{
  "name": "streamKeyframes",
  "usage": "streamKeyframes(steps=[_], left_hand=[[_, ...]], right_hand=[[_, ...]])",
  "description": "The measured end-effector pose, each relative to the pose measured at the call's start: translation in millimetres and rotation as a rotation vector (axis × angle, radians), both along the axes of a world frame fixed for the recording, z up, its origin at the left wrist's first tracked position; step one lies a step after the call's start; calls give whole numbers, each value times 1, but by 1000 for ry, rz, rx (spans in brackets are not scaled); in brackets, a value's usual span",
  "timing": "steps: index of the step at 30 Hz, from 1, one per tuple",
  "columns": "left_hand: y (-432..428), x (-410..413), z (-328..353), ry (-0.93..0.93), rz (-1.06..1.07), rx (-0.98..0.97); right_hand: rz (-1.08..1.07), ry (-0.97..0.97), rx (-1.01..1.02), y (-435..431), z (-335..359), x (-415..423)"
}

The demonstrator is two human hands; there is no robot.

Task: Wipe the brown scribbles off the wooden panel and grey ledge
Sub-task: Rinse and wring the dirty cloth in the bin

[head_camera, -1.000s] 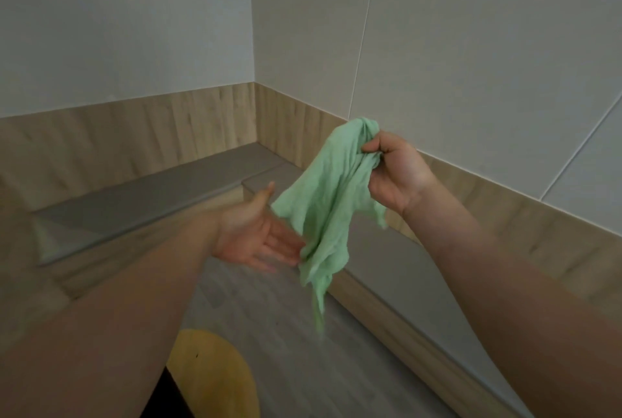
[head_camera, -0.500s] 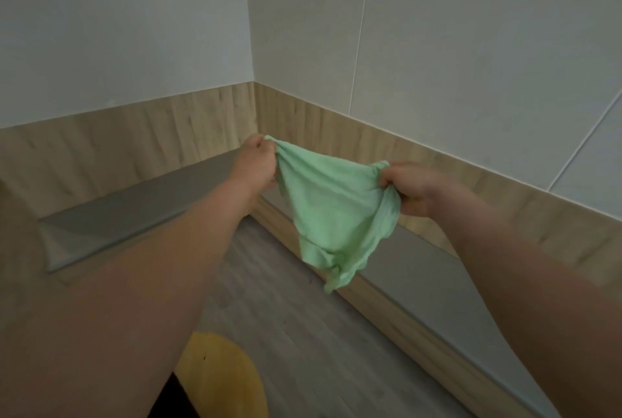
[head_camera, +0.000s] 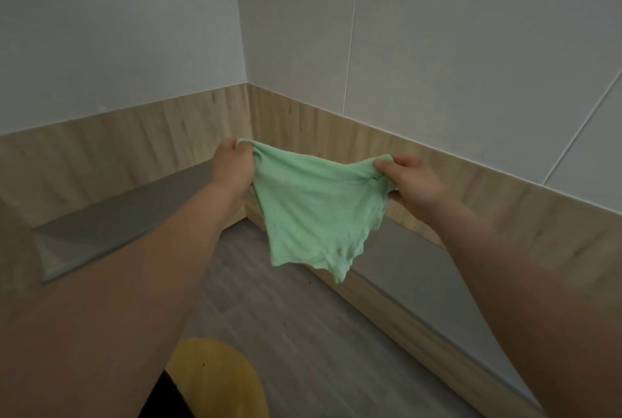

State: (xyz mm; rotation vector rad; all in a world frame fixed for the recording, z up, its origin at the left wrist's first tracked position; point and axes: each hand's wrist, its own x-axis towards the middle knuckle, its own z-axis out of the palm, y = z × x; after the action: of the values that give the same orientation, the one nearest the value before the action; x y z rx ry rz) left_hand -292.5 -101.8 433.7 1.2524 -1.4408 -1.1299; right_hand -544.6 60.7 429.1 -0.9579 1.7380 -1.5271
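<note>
A light green cloth [head_camera: 313, 212] hangs spread out in the air between my two hands, in front of the room's corner. My left hand [head_camera: 232, 165] pinches its upper left corner. My right hand [head_camera: 409, 182] grips its upper right corner. Behind the cloth a wooden panel [head_camera: 134, 145] runs along both walls, with a grey ledge [head_camera: 134, 219] below it on the left and on the right. I see no brown scribbles on the visible panel or ledge; the cloth hides the corner.
White tiled walls [head_camera: 437, 47] rise above the panel. Grey wood-look floor [head_camera: 286, 333] lies below the ledge. A yellow rounded object [head_camera: 218, 380] sits at the bottom edge near my left arm.
One second ago only my right hand held the bunched cloth and the left was open below it. The left hand took a corner, and both hands pulled the cloth wide.
</note>
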Motion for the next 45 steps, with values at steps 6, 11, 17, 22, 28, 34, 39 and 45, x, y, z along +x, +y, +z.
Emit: streamKeyframes(steps=[6, 11, 17, 22, 28, 34, 39, 45], left_hand=[[-2, 7, 7, -274, 21, -66], [-2, 6, 3, -147, -109, 48], [-2, 8, 1, -105, -222, 98], [0, 16, -3, -402, -289, -136], [-4, 20, -3, -850, -303, -438], [-4, 25, 5, -789, -292, -442], [10, 24, 11, 213, -487, 311], [31, 5, -9, -55, -430, 570]], right_hand=[[-172, 179, 271, -13, 2, -14], [-262, 31, 311, -11, 5, -16], [73, -117, 269, -1, -1, -19], [39, 376, 389, -1, -3, -18], [314, 818, 561, 14, 6, -25], [124, 1002, 381, 15, 4, -57], [309, -30, 61, 32, 2, -68], [17, -173, 427, 17, -30, -50]])
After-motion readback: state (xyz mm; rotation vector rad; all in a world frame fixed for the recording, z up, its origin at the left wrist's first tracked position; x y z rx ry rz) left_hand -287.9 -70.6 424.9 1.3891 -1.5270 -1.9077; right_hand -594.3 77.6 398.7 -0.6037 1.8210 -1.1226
